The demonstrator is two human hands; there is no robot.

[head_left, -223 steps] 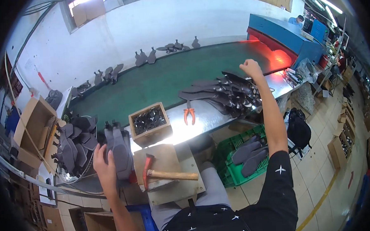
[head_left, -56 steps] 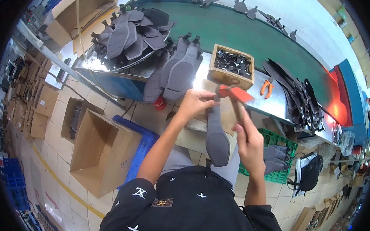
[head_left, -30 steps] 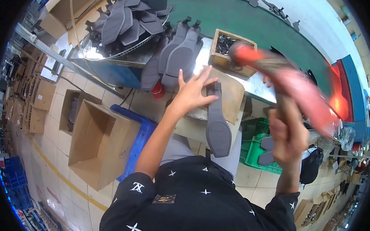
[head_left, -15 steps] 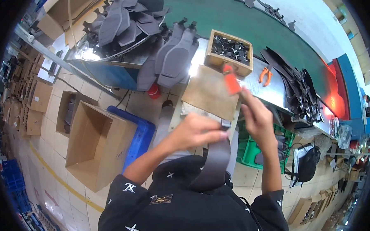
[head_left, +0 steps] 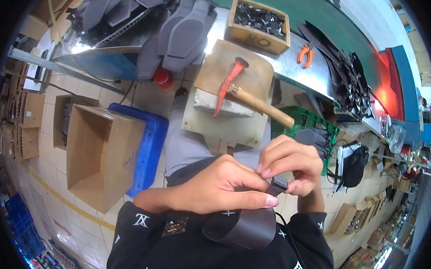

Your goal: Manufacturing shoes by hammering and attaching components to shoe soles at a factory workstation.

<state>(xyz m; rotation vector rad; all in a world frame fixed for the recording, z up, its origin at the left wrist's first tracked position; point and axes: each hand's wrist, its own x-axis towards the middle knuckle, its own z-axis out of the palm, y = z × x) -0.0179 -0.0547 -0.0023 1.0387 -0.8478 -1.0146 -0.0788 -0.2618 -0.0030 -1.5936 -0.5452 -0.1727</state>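
Observation:
Close to my chest, my left hand (head_left: 222, 187) pinches the end of a dark grey, curved flexible strip (head_left: 253, 229). A small black clip (head_left: 278, 183) sits at that end of the strip. From the other side, the bent fingers and thumb of my right hand (head_left: 294, 164) close around the clip. Beyond my hands lies a hammer (head_left: 260, 103) with a red head and a wooden handle. It rests on a brown pad (head_left: 256, 68) over a pale block (head_left: 202, 101), its handle end pointing toward my right hand.
A wooden box (head_left: 257, 39) of small black clips stands on the metal bench, with orange-handled pliers (head_left: 306, 56) to its right. Grey shaped panels (head_left: 184, 35) hang over the bench edge. A cardboard box (head_left: 103, 158) beside a blue crate (head_left: 151, 147) stands left; a green crate (head_left: 299, 115), right.
My right hand has let go of the hammer, now lying on the pad, and has come to the clip. My left hand still holds the strip, now lower in view.

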